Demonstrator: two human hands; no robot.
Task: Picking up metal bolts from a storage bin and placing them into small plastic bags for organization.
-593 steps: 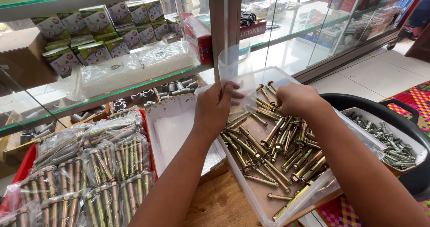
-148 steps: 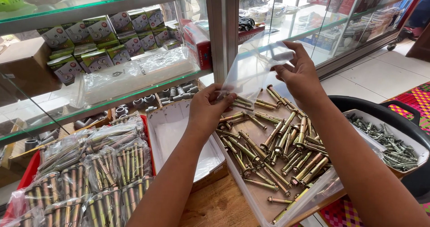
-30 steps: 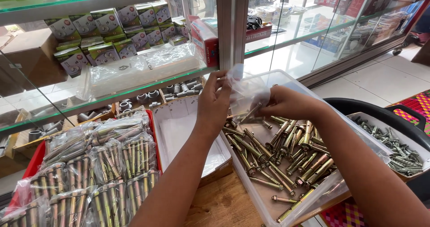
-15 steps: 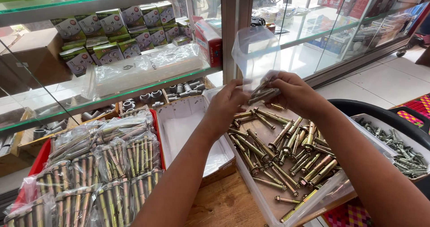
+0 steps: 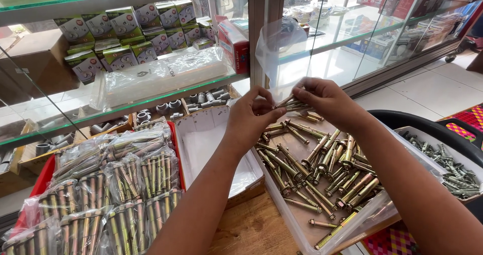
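- Head view: your right hand [image 5: 327, 100] pinches a bundle of bolts [image 5: 292, 105], long axis roughly level, tips pointing left.
- Your left hand [image 5: 254, 118] pinches the clear plastic bag [image 5: 282, 44] at its mouth, touching the bolt tips; the bag stands above them.
- Tray of loose bolts [image 5: 322, 164] lies just below.
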